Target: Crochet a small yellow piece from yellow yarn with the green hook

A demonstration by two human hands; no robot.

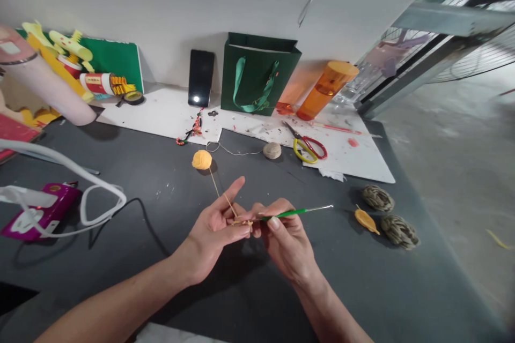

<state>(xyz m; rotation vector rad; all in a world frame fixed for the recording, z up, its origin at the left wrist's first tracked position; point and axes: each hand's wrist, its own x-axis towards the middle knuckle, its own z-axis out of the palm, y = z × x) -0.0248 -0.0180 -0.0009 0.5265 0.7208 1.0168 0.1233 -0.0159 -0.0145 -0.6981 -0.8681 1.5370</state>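
Note:
My left hand pinches a small piece of yellow crochet work between thumb and fingers, with the index finger raised. Yellow yarn runs over that hand from a yellow yarn ball on the dark table. In my right hand is a green crochet hook, held in a pinch. One end of the hook points right; the other reaches the crochet work, where the fingers partly hide it. Both hands meet at the fingertips.
Scissors and a beige yarn ball lie beyond my hands. At right are grey-green yarn bundles and a yellow leaf-shaped piece. A green bag, phone and orange bottle stand behind. White cables lie left.

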